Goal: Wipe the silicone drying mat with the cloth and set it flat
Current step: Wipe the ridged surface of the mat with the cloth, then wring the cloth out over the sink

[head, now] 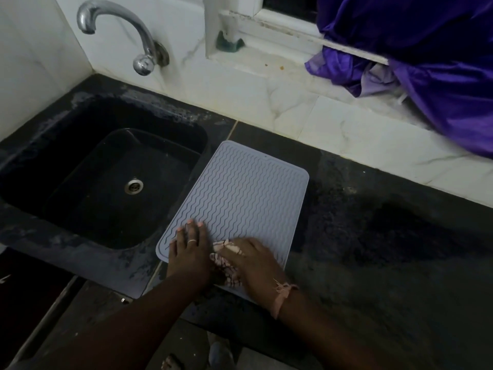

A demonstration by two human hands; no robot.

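Head view: left hand point(190, 251) pressed flat, fingers straight, on grey silicone drying mat point(240, 198); right hand point(257, 265) gripped patterned cloth point(226, 259) on mat. Mat lay flat on dark countertop point(373, 249) beside black sink point(106, 182).

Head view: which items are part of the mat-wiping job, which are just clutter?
Job: drying mat, cloth, left hand pressing the mat, right hand on the cloth.
Clutter: sink, tap, purple fabric, green sponge.
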